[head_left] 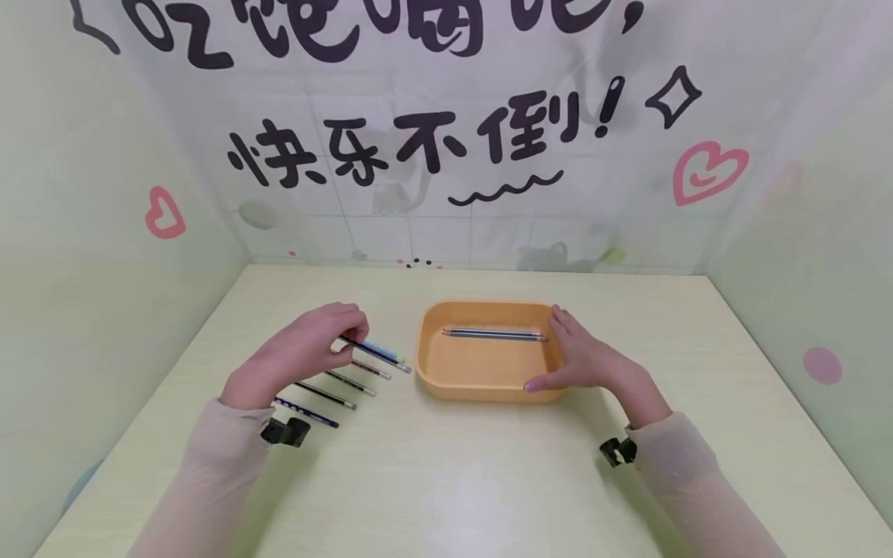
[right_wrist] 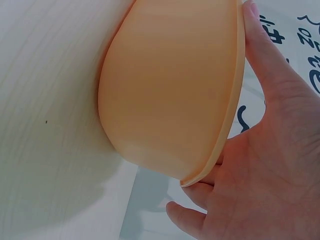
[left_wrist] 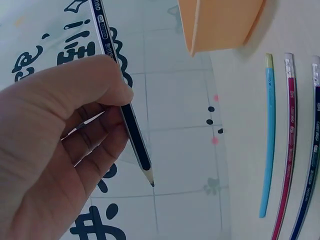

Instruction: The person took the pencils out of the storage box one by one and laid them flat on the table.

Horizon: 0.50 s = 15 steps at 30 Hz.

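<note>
My left hand (head_left: 307, 350) pinches a dark pencil (left_wrist: 135, 132) between thumb and fingers, raised above the table left of the orange tray (head_left: 481, 368). In the left wrist view the sharpened tip points down past the fingers. Under and beside this hand lie several more pencils, among them a light blue one (left_wrist: 270, 130), a red one (left_wrist: 291, 140) and a dark one (head_left: 325, 395). Two pencils (head_left: 495, 335) lie side by side inside the tray, near its back wall. At the tray's right end, my right hand (head_left: 589, 358) holds the rim, thumb in front, fingers at the back corner.
The pale wooden table (head_left: 453, 473) ends at a back wall (head_left: 391, 232) printed with large dark lettering. Side walls (head_left: 795, 256) close it in on the left and right. A dark blue pencil (head_left: 307, 412) lies nearest the front of the row.
</note>
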### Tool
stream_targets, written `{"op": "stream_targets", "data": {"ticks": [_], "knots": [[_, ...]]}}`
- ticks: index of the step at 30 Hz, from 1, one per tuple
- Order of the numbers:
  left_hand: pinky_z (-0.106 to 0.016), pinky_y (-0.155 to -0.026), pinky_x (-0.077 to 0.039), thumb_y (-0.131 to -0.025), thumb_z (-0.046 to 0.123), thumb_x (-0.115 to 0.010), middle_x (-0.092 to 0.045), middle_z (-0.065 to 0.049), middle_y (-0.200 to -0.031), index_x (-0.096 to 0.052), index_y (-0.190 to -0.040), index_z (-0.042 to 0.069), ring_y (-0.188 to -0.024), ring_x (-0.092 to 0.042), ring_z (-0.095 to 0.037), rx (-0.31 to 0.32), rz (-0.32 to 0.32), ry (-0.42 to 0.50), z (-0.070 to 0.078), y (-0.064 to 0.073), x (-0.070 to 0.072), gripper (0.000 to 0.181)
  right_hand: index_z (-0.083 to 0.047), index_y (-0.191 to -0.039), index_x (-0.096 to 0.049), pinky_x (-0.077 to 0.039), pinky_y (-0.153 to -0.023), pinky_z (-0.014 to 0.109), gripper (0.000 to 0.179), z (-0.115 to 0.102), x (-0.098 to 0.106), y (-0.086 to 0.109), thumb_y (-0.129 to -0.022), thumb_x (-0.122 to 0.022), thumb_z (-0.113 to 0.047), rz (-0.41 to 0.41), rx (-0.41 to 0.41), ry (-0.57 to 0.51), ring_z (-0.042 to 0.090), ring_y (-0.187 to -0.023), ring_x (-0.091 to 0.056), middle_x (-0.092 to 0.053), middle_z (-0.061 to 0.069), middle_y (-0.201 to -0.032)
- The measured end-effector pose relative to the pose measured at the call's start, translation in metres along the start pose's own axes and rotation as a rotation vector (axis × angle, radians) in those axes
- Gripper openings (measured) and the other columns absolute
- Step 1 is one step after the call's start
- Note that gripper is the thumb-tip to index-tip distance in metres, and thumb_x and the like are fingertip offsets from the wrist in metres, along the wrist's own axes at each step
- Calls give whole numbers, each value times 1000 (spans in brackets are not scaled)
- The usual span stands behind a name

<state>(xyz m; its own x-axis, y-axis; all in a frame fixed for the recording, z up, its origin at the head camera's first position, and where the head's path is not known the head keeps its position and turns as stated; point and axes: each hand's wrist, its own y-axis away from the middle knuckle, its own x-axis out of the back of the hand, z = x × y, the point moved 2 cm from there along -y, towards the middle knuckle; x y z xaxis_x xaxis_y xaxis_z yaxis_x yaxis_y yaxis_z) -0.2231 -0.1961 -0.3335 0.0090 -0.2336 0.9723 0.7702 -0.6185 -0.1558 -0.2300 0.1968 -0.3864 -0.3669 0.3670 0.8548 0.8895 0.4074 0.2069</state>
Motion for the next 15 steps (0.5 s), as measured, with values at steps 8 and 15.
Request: {"op": "stream_targets", "data": {"ticks": [8,15], "knots": [[-28,-73,-48,-81,-2,-67,-53,10,-85,-55,-87,18,-82,-52,-10,66,-38,-21,-14,27,1,24,11,-154,-4,-16,-121,61,132,1,3,0,-73,-78,-62,-5,-3,-6,46,-153,-1,4,26,-165],[-25,-69,-43,-78,-3,-67,-49,11,-80,-52,-82,20,-78,-49,-10,117,-54,-22,-28,55,-1,29,10,-155,-4,-16,-121,61,132,1,4,-1,-73,-79,-62,-14,-7,-16,45,-153,0,4,25,-165]]}}
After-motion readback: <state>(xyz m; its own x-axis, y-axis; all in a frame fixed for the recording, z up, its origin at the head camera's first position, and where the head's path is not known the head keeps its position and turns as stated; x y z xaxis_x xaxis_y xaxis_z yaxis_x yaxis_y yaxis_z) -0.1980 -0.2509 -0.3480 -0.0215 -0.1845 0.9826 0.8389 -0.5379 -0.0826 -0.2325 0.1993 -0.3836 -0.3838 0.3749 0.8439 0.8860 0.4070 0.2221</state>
